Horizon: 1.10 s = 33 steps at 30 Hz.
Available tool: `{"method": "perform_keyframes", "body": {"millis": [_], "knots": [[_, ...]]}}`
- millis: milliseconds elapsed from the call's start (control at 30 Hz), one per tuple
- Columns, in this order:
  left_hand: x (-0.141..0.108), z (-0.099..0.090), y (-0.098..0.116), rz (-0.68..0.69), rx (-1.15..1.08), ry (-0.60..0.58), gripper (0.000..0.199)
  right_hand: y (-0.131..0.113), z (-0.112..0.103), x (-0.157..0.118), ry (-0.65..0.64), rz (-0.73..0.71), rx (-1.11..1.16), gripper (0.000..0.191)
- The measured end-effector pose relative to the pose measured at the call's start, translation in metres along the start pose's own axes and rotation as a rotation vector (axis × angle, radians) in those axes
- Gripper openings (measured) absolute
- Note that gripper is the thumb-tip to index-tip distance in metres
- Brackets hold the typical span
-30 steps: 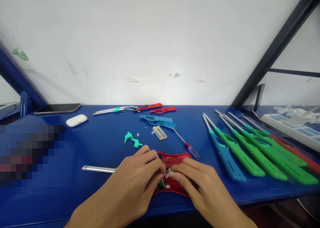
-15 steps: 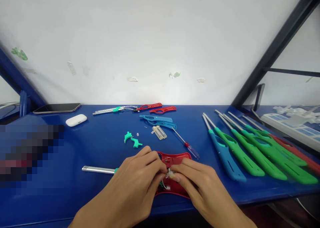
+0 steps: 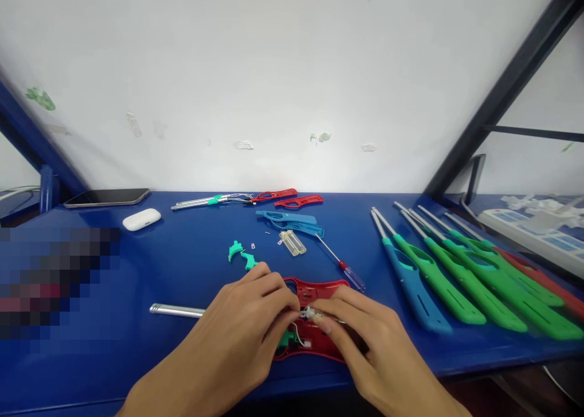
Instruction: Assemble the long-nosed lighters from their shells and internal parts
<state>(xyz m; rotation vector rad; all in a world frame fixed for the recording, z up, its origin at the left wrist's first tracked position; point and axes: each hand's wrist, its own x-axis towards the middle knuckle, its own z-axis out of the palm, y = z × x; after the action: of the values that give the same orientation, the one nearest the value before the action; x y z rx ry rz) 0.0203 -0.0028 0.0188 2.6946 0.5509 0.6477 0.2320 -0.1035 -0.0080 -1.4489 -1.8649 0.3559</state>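
My right hand [image 3: 369,338] pinches what looks like a clear fuel tank with a whitish valve end [image 3: 310,312], mostly covered by the fingers. Meeting it tip to tip, my left hand [image 3: 246,325] is closed in a pinch at the valve, on a tiny part too small to name. Beneath both hands lie the red shell halves [image 3: 319,288] of a gas lighter. In the nearer half show a green trigger [image 3: 285,340] and a white wire ending in a white block [image 3: 307,344]. A metal lighter tube [image 3: 177,310] sticks out left, partly behind my left hand.
Behind the hands lie green trigger pieces [image 3: 235,250], clear fuel tanks [image 3: 292,243], a screwdriver [image 3: 351,275] and blue shells [image 3: 292,220]. Several whole lighters [image 3: 456,295] line the right side. A white case [image 3: 142,220] and a phone [image 3: 107,197] are at the left.
My left fingertips have drawn slightly left from the whitish valve, and the green trigger in the red shell shows more. Both hands keep their pinch.
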Motion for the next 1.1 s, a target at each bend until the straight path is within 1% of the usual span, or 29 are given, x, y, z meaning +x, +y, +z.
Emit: {"method": "perform_keyframes", "body": {"millis": [133,267,633,700,800,867,967,1033,1100], "knots": [[-0.001,0.003,0.000,0.028,-0.004,0.027,0.021,0.002,0.001,0.000,0.021,-0.045,-0.021,0.028],[-0.001,0.004,0.001,0.026,-0.029,0.047,0.022,0.003,0.002,-0.001,0.039,-0.063,-0.026,0.025],[0.000,0.006,0.002,0.096,0.062,0.063,0.025,0.003,0.003,0.000,0.031,-0.087,-0.059,0.028],[0.001,0.004,0.001,0.077,0.058,0.051,0.024,0.002,0.003,0.000,0.034,-0.084,-0.060,0.028],[0.000,-0.005,0.000,0.029,0.041,0.003,0.022,0.002,0.003,0.000,0.063,-0.079,-0.045,0.023],[-0.004,-0.012,-0.004,0.004,0.037,-0.029,0.020,0.001,0.003,-0.001,0.107,-0.066,-0.014,0.022],[-0.013,-0.022,-0.011,-0.052,0.038,-0.057,0.025,0.000,0.003,-0.001,0.162,-0.052,0.037,0.019],[-0.018,-0.026,-0.014,-0.076,0.044,-0.080,0.026,-0.001,0.002,-0.001,0.172,-0.063,0.035,0.012],[-0.020,-0.028,-0.016,-0.077,0.047,-0.118,0.024,-0.002,0.001,-0.001,0.168,-0.075,0.013,0.009]]}}
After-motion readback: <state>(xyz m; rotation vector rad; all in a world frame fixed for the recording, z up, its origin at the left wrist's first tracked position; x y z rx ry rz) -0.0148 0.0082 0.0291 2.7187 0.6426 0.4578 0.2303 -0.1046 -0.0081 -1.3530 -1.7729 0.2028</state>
